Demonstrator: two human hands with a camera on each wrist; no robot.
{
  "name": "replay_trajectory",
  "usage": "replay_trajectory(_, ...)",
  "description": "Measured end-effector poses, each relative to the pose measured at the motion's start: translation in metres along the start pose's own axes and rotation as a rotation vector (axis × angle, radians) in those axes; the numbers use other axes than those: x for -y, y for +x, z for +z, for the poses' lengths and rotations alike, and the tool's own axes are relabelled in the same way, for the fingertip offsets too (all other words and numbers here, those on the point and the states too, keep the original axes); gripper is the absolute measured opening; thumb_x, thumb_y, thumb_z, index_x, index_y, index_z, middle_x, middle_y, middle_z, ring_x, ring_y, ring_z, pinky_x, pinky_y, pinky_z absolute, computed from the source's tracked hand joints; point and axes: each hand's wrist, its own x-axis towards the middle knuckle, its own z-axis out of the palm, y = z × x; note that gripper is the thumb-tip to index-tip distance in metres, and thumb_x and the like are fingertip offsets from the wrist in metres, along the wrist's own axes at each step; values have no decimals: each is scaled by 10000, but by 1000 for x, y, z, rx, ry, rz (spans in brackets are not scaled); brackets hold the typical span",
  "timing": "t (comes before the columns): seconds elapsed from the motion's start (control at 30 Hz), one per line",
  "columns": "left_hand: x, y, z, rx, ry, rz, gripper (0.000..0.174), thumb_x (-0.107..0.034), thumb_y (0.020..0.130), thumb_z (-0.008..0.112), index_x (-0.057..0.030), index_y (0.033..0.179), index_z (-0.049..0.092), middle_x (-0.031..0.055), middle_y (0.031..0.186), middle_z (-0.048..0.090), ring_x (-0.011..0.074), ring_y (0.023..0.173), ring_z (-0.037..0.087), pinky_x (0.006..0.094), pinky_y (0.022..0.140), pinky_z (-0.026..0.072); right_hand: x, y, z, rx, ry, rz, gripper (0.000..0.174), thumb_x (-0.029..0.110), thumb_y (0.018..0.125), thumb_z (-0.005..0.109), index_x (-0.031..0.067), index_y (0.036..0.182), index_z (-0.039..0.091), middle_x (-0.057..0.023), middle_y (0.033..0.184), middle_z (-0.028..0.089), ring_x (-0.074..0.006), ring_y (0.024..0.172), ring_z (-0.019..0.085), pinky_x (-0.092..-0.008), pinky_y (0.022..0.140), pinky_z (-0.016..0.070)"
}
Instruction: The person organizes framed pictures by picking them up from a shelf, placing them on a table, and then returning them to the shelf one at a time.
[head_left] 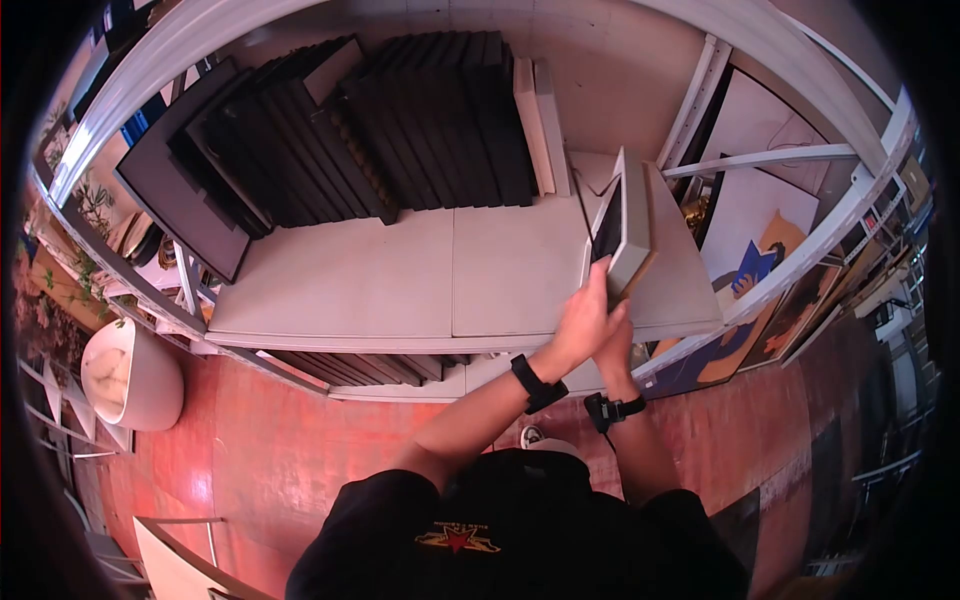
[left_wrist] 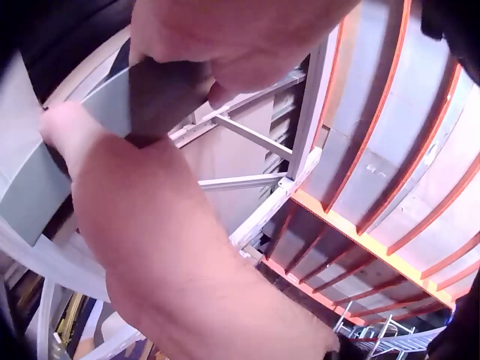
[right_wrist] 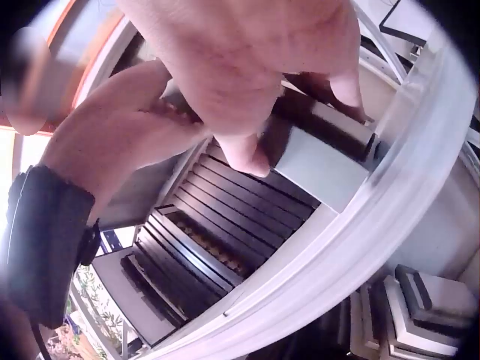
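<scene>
A thin frame-like object with pale grey sides [head_left: 633, 225] is tilted above the right end of the white shelf. My left hand [head_left: 580, 325] grips its near end, the fingers partly hidden. Just beside and below, my right hand [head_left: 615, 350] grips the same end. In the left wrist view, the left hand [left_wrist: 232, 37] is at the top and the right hand [left_wrist: 165, 225] has its fingertips on the grey side [left_wrist: 37, 191]. The right wrist view has the right hand's [right_wrist: 255, 67] fingers around the grey edge [right_wrist: 319, 169], with the left hand [right_wrist: 112, 139] behind.
Several dark frames [head_left: 440, 120] stand upright on the shelf [head_left: 350, 280], with pale ones [head_left: 535, 125] at their right. A white metal post [head_left: 695, 100] and pictures [head_left: 765, 220] are at the right. Below is a lower shelf [head_left: 400, 385]; a white tub [head_left: 150, 380] stands left.
</scene>
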Motion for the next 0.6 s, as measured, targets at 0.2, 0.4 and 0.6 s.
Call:
replay_trajectory(0.2, 16, 54, 31, 114, 40, -10, 820, -232, 809, 676, -10, 1439, 200, 321, 1205, 527, 478, 1089, 539, 463, 920, 460, -50, 85, -6, -21, 123, -62, 526, 254, 776, 703, 58, 1210, 481, -168, 974, 677, -362, 956, 647, -424, 770, 510)
replay_trajectory(0.4, 49, 59, 32, 48, 131, 131, 767, -243, 825, 681, -7, 1432, 275, 293, 1327, 456, 434, 1174, 514, 434, 971, 447, -79, 185, 12, 24, 294, -23, 632, 194, 635, 772, 51, 1180, 484, -160, 983, 660, -336, 918, 646, -391, 806, 506)
replay_trajectory(0.6, 38, 22, -20, 115, 129, -214, 724, -248, 849, 685, -24, 1431, 316, 257, 1375, 434, 377, 1195, 529, 411, 975, 457, -98, 273, 57, 71, 94, 42, 642, 227, 618, 779, 31, 1153, 483, -204, 1021, 657, -389, 957, 630, -455, 835, 499)
